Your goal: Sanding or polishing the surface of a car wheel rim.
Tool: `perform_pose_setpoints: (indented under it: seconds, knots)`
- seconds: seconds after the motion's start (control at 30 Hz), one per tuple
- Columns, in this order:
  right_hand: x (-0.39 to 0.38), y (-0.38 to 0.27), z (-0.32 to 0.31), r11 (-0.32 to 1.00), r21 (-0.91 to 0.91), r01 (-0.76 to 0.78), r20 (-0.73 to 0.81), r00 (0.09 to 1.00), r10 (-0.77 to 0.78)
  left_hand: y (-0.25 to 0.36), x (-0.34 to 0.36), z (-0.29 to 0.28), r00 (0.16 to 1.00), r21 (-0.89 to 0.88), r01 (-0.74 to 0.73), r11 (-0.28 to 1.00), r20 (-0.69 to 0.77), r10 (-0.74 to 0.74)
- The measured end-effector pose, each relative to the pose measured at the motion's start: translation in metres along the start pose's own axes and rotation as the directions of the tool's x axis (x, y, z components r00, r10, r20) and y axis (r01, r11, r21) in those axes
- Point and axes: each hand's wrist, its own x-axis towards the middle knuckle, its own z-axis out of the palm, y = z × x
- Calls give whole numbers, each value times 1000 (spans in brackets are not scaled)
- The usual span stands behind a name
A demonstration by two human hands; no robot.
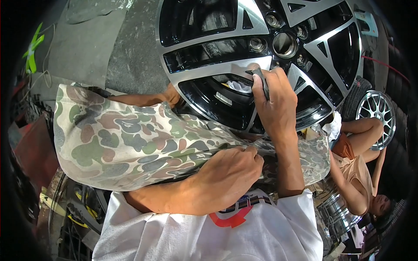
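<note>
A large black and silver alloy wheel (209,71) lies face up in front of me, its hub hole and lug holes towards the upper right. My right hand (279,102) is closed on a folded piece of dark grey sandpaper (263,82), pinched between thumb and fingers at a silver spoke, close to the hub. My left hand (228,176) is curled above my lap, apart from the wheel. Its fingers are tucked under, so anything inside them is hidden. Between the spokes, a white cloth (239,85) shows below the wheel.
At the right, another person (355,174) crouches beside a silver mesh-spoke wheel (378,112) and a black tyre (353,99). Silver rims (337,213) stand at lower right. A light blue stool (367,24) and a bright green object (32,50) are farther off. My camouflage-covered leg (130,135) borders the wheel.
</note>
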Motion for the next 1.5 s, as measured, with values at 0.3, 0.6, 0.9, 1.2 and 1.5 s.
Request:
perform_pose_setpoints:
  seconds: [0.3, 0.6, 0.9, 1.2, 1.5]
  knots:
    - [-8, 17, -37, 999, 35, 29, -105, 994, -25, 3, 1, -3, 998, 12, 42, 999, 36, -42]
    - [-16, 23, -26, 986, 156, 53, -119, 992, -35, -2, 3, 2, 999, 39, -12, 999, -42, 14]
    - [-46, 5, -52, 653, 729, -205, 98, 975, 197, -18, 30, -10, 725, -371, 15, 929, -635, -265]
    - [-57, 12, -60, 592, 785, -186, 209, 978, 31, -20, 28, -12, 738, -382, -33, 923, -632, -235]
    - [-56, -1, -54, 370, 849, -377, 275, 913, 301, -18, 32, -11, 669, -377, -61, 924, -703, -243]
